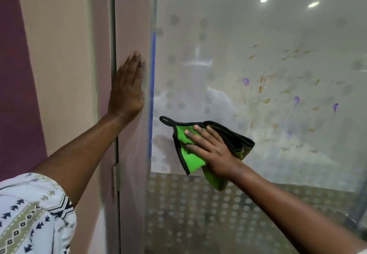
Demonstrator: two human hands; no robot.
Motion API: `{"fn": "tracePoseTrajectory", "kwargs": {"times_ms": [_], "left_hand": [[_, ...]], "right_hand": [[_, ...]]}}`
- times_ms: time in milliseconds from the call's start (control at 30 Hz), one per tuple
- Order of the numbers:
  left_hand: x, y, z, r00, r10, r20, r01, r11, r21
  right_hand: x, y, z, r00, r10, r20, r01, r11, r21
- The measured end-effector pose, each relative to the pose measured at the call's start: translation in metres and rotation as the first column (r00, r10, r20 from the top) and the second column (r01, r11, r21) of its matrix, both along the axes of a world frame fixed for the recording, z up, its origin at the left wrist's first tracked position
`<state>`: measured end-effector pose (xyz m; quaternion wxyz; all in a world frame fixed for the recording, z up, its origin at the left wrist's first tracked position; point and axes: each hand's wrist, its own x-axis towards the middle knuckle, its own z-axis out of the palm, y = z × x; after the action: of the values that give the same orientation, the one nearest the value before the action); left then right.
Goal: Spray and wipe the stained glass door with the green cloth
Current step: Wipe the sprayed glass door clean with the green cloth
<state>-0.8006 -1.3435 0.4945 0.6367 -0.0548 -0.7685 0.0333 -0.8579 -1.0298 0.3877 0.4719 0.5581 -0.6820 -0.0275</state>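
The glass door (258, 35) fills the right side of the view. Orange-brown smears and purple drips (278, 94) stain its middle and right part. My right hand (210, 150) presses the green cloth (190, 156), black-edged with a hanging loop, flat against the lower left of the glass, left of the stains. My left hand (127, 88) lies flat with fingers together on the pinkish door frame (131, 15), holding nothing. No spray bottle is in view.
A frosted band with a dot pattern (198, 214) runs across the glass below the cloth. A metal hinge (116, 178) sits on the frame's left edge. A beige and maroon wall (29, 55) stands at the left.
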Motion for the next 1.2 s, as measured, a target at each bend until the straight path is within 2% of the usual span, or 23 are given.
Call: {"fn": "tracePoseTrajectory", "kwargs": {"times_ms": [67,133,233,333,467,633,767,833,900,1000,1100,1167,1200], "left_hand": [[0.002,0.006,0.000,1.000,-0.003,0.018,0.003,1.000,0.022],[0.005,0.015,0.003,1.000,0.003,0.030,-0.005,0.998,0.068],[0.009,0.038,0.006,0.999,0.025,0.036,-0.031,0.987,0.159],[0.011,0.068,0.018,1.000,-0.023,0.002,0.023,0.995,0.097],[0.002,0.111,0.048,0.998,-0.057,-0.015,0.056,0.997,-0.048],[-0.016,0.140,0.068,0.999,-0.039,0.006,0.040,0.982,-0.185],[-0.029,0.140,0.064,1.000,0.001,0.026,0.005,0.975,-0.223],[-0.035,0.137,0.060,1.000,0.009,0.014,-0.006,0.972,-0.234],[-0.039,0.134,0.059,1.000,0.012,-0.009,-0.014,0.971,-0.239],[-0.042,0.134,0.058,0.999,0.006,-0.037,-0.015,0.970,-0.244],[-0.044,0.134,0.058,0.998,0.014,-0.060,-0.029,0.967,-0.251],[-0.044,0.134,0.057,0.998,0.016,-0.069,-0.033,0.967,-0.254],[-0.043,0.134,0.057,0.997,0.014,-0.076,-0.033,0.967,-0.254]], "right_hand": [[-0.003,0.019,0.018,0.998,-0.027,-0.062,0.034,0.992,0.124],[-0.006,0.037,0.050,0.992,-0.065,-0.111,0.079,0.989,0.121],[-0.012,0.061,0.111,0.977,-0.170,-0.129,0.163,0.985,-0.059],[-0.013,0.071,0.145,0.968,-0.238,-0.087,0.210,0.945,-0.251],[-0.012,0.067,0.113,0.979,-0.203,-0.011,0.185,0.909,-0.373],[-0.017,0.098,0.025,0.980,-0.197,-0.005,0.191,0.957,-0.217],[-0.024,0.136,0.026,0.978,-0.205,-0.048,0.197,0.971,-0.133],[-0.027,0.156,0.054,0.967,-0.254,-0.008,0.243,0.933,-0.264],[-0.030,0.173,0.094,0.960,-0.269,0.073,0.273,0.853,-0.445],[-0.031,0.178,0.159,0.954,-0.231,0.191,0.299,0.723,-0.623],[-0.026,0.145,0.212,0.953,-0.176,0.247,0.303,0.604,-0.737],[-0.018,0.110,0.229,0.960,-0.146,0.239,0.279,0.588,-0.760],[-0.014,0.092,0.230,0.965,-0.141,0.219,0.259,0.612,-0.747]]}}
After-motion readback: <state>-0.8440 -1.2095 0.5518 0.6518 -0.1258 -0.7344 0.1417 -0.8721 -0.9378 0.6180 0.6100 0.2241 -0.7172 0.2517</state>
